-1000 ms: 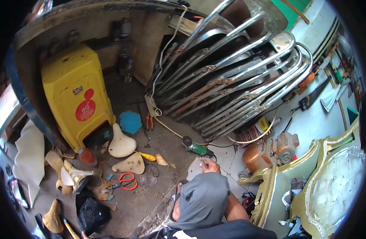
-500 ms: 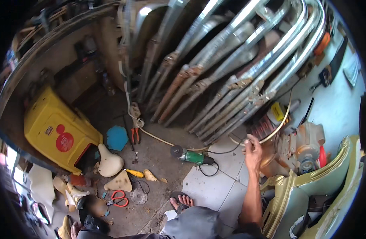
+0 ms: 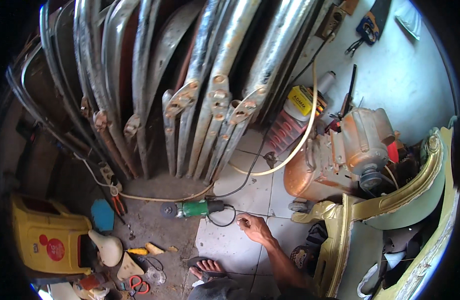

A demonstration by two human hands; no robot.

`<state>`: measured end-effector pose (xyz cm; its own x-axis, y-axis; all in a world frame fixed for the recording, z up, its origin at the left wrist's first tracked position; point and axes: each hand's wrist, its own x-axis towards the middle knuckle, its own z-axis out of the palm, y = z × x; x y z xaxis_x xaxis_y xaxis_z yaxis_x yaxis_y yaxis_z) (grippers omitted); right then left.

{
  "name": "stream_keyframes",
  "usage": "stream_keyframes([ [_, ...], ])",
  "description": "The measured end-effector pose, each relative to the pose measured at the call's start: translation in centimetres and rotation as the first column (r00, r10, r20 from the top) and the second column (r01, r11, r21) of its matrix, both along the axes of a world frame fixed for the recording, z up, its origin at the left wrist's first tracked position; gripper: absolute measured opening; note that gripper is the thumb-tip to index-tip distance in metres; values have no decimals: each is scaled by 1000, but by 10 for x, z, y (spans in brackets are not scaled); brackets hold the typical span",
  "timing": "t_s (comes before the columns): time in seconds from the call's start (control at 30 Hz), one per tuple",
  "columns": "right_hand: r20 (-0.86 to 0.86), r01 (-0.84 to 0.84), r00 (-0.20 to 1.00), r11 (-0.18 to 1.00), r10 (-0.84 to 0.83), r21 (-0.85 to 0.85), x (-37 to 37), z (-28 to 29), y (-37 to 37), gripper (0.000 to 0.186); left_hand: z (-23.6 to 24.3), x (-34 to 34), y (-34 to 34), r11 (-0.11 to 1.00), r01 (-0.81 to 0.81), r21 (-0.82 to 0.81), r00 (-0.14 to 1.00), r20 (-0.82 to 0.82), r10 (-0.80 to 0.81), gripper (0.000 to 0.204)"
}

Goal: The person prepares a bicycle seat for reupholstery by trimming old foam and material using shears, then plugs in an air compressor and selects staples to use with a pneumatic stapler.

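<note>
My right hand [image 3: 255, 229] is over the white tiles at the lower middle, fingers loosely bent and apart, nothing visible in them. Just above and left of it lies a green angle grinder [image 3: 192, 209], its black cord looped beside my fingers. My left hand is out of view. Near my sandalled foot [image 3: 207, 267], on the concrete, lie a cream bicycle saddle [image 3: 110, 250], a yellow-handled tool [image 3: 137, 251], red scissors [image 3: 139, 284] and pliers [image 3: 118, 204].
Stacked chrome chair frames [image 3: 220, 100] stand ahead with cables around their feet. A rusty compressor [image 3: 315, 170] and a gold-trimmed green furniture frame [image 3: 400, 210] are at the right. A yellow plastic stool [image 3: 35, 235] lies at the left. A saw [image 3: 370, 27] lies at the back.
The view has turned toward the chair frames and compressor at the right. My right hand rose toward the cord half a second ago and is now lower, nearer the grinder.
</note>
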<state>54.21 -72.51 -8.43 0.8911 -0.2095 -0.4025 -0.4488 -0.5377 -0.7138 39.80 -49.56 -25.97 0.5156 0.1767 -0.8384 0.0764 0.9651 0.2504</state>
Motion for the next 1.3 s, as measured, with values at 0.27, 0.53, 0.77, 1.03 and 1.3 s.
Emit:
stream_keyframes([
  [0.27,787,653,587,686,-191,-321,37,96,-60,29,20,30,-7,1000,6,13,998,-65,-5,71],
  [0.53,757,709,601,610,-257,-356,67,109,-142,60,93,104,50,643,593,484,776,-131,-617,67],
  [0.77,707,660,698,486,-113,-573,82,97,-129,68,191,229,198,-142,455,879,665,-442,-603,63],
  [1.03,466,512,857,459,-219,-726,89,131,-113,88,315,255,209,-419,423,804,517,-593,-617,59],
  [1.3,95,343,927,713,-364,-611,77,175,-101,86,484,261,158,-570,482,666,205,-718,-665,55],
])
